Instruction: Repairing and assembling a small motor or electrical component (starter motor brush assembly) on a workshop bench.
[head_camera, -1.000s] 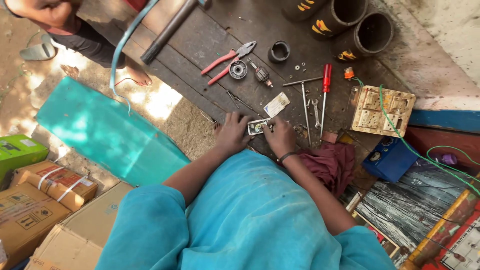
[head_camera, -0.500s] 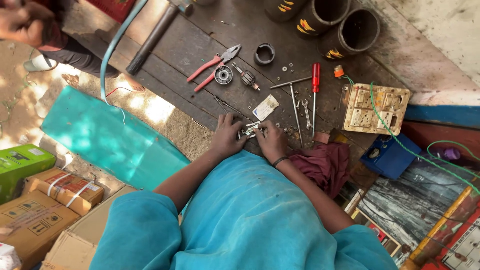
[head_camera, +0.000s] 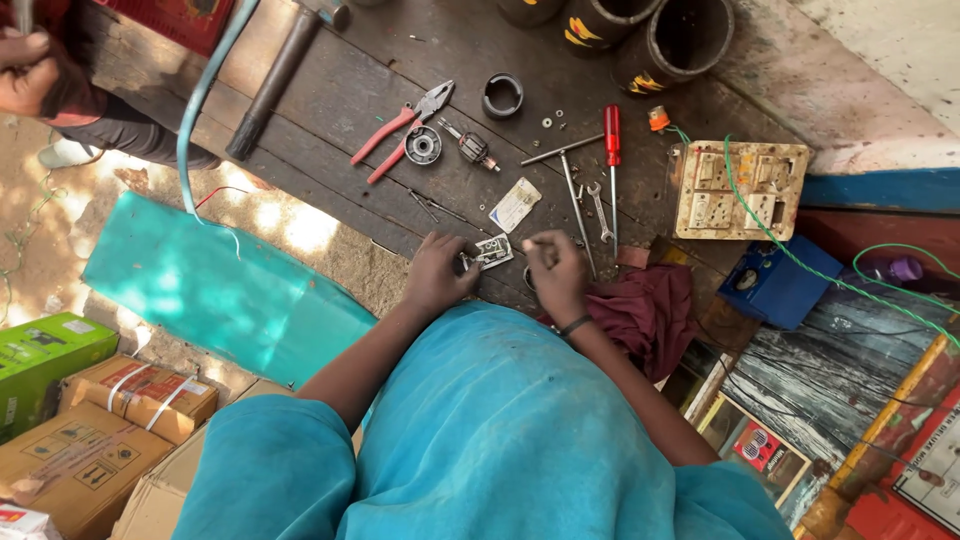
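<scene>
A small metal bracket (head_camera: 492, 251) lies at the near edge of a dark wooden workbench (head_camera: 330, 100), its long axis tilted across the planks. The left hand (head_camera: 437, 275) pins it with curled fingers; the right hand (head_camera: 556, 272), just beside, pinches something too small to identify. Pliers (head_camera: 400, 130), screwdriver (head_camera: 611, 160) and spanner (head_camera: 598, 205) lie beyond.

A small repair workshop, partly outdoors: a worn wooden workbench (head_camera: 330, 100) holds pliers (head_camera: 400, 130), a screwdriver (head_camera: 612, 160), a hammer (head_camera: 275, 80) and a switch board (head_camera: 738, 190), with cardboard boxes (head_camera: 90, 440) on dirt ground.
</scene>
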